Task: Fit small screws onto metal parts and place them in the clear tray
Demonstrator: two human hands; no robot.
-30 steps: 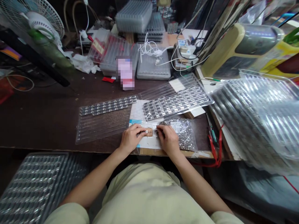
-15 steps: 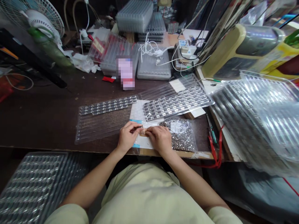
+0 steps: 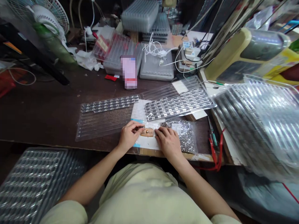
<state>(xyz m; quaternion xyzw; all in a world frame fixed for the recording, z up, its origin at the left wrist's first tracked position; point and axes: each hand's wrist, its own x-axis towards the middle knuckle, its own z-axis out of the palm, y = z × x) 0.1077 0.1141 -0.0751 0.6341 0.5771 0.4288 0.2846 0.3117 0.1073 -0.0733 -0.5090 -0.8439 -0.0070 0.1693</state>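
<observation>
Right hand point(image 3: 169, 141) slid to 3 o'clock of block point(image 3: 147, 133), fingers loose and empty; left hand point(image 3: 129, 136) pinches it; left tray point(image 3: 102, 123) mostly unfilled.

I can read no text anywhere before me. The white label point(image 3: 177, 127) on the bag of small metal parts point(image 3: 187, 141), right of centre, has print too small to make out. The pale marks on the pieces in the clear tray point(image 3: 198, 88) above it are just as illegible. The pink box point(image 3: 129, 71) at upper middle is blurred.
</observation>
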